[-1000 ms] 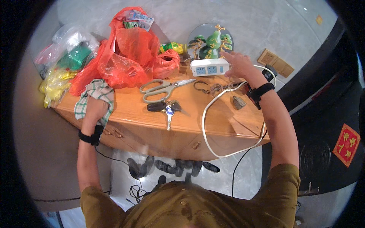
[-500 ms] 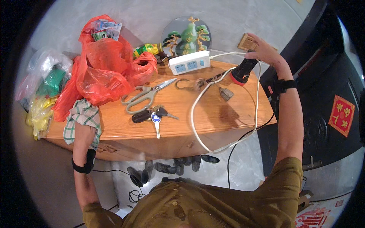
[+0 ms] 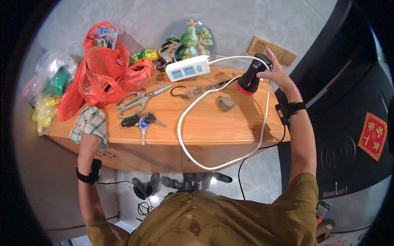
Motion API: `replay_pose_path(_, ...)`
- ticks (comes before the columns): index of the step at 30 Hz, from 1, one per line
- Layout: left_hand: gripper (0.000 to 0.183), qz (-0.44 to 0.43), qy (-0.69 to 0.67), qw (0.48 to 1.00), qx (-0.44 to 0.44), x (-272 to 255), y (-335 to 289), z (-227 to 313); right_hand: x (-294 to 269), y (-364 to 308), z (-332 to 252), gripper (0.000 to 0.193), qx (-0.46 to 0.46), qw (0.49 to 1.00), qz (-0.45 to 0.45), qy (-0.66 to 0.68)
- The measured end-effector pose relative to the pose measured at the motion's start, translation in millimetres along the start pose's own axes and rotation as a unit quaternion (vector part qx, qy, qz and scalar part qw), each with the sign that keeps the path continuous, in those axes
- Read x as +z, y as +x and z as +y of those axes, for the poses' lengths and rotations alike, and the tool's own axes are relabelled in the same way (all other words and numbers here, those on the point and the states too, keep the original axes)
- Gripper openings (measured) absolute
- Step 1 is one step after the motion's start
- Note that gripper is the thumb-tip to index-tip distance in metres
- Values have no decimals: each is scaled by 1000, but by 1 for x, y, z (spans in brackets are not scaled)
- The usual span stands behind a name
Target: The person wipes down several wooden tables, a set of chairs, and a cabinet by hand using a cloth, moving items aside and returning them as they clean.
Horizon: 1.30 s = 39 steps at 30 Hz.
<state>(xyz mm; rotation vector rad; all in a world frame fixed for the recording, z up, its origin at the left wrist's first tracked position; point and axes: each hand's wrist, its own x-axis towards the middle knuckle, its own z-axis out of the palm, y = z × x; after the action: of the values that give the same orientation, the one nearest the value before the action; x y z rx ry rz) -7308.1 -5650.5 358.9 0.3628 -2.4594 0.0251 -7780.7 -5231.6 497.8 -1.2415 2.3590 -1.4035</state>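
At the cabinet top's left end, a green-and-white checked cloth (image 3: 91, 125) covers my left hand, and only the wrist and forearm (image 3: 89, 143) show below it; the fingers are hidden. On the right, my right hand (image 3: 277, 73) is at the back of a black flashlight (image 3: 251, 78) that stands on its red-rimmed head. The thumb reaches the flashlight's side, while the other fingers are stretched out and apart. A white power strip (image 3: 188, 69) lies left of the flashlight, its white cord (image 3: 179, 129) looping past the flashlight and over the front edge.
Scissors (image 3: 139, 102), a bunch of keys (image 3: 143, 123), an old metal padlock (image 3: 226, 103) and a sickle-like hook (image 3: 177, 91) lie on the wooden cabinet (image 3: 213, 133). Red plastic bags (image 3: 104, 67) crowd the left, near a round gourd ornament (image 3: 188, 43). Shoes (image 3: 172, 181) are on the floor below.
My right hand has lowered from above the flashlight to behind its side, thumb now against it. The view has shifted, moving the cabinet things leftward. My left hand stays under the cloth.
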Motion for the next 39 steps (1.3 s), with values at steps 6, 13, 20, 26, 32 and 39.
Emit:
replay_pose_path(6, 30, 7, -36, 999, -24, 6, -8, 35, 10, 8, 43, 98, -20, 991, 55, 123)
replay_pose_path(13, 30, 30, -72, 996, -53, 10, -9, 54, 29, 21, 50, 79, -65, 983, 141, 96)
replay_pose_path(20, 30, 72, -61, 995, -4, 6, -7, 56, 7, 12, 51, 117, -89, 983, 155, -48)
replay_pose_path(26, 30, 87, -46, 995, -3, 9, -6, 54, 45, -41, -81, 47, -308, 897, 140, -283)
replay_pose_path(32, 29, 81, -107, 991, -14, 6, -7, 52, 143, -1, -69, 22, -258, 860, -149, -415)
replay_pose_path(39, 29, 84, -110, 990, -11, 1, -5, 53, 169, 36, -39, 20, -214, 795, -240, -515)
